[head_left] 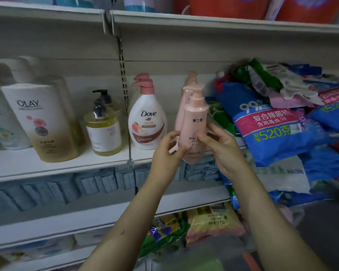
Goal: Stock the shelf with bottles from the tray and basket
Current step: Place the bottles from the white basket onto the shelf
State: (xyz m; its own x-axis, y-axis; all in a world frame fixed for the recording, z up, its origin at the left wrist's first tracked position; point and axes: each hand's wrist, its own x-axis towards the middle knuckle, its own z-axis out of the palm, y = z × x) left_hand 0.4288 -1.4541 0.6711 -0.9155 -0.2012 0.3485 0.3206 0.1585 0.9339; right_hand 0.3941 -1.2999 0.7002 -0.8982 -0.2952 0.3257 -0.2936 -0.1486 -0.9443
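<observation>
Holding pink bottle (195, 116) | left hand (165, 151), right hand (221, 149) | white shelf (57, 165) front

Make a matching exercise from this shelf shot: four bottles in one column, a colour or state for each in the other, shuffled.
Column A
1. Olay bottle
2. amber bottle
3. Dove bottle
4. pink bottle

Column B
a. black pump
b. held between the left hand and the right hand
c. white body, pink pump
d. white body fading to gold

Pairs: 1-d, 2-a, 3-c, 4-b
</observation>
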